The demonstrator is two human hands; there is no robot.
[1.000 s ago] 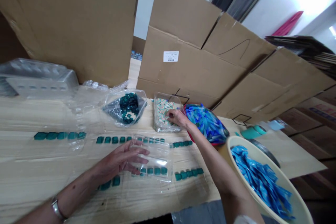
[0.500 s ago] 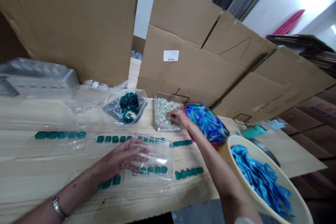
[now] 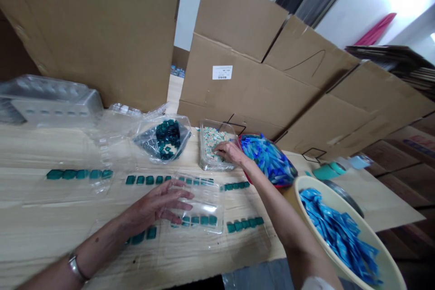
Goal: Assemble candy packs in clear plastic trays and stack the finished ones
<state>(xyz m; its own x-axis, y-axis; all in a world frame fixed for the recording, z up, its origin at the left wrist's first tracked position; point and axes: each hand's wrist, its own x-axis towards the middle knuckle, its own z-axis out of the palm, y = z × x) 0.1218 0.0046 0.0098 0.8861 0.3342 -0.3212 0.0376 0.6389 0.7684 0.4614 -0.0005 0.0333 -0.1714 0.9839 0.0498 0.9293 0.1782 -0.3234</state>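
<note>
My right hand [image 3: 230,152] reaches into a clear plastic box [image 3: 208,163] of small pale pink-and-green pieces [image 3: 215,136]. Its fingers are pinched down among them, and what they grip is too small to make out. My left hand [image 3: 170,201] rests with fingers apart at the left side of a clear plastic tray [image 3: 217,201], where rows of teal square pieces [image 3: 204,220] show in its compartments. Another teal row [image 3: 245,224] lies to the right, and a longer one [image 3: 79,174] at the far left.
Behind the trays stands a clear bag [image 3: 185,133] of dark teal pieces. A red tray [image 3: 242,138] of blue slim packets is right of the box, near a cream tub [image 3: 301,183] of blue packets. Stacked clear trays [image 3: 57,104] sit at back left, before cardboard panels [image 3: 251,86].
My right hand has shifted very slightly left within the box of small pieces. My left hand stays in place by the clear tray.
</note>
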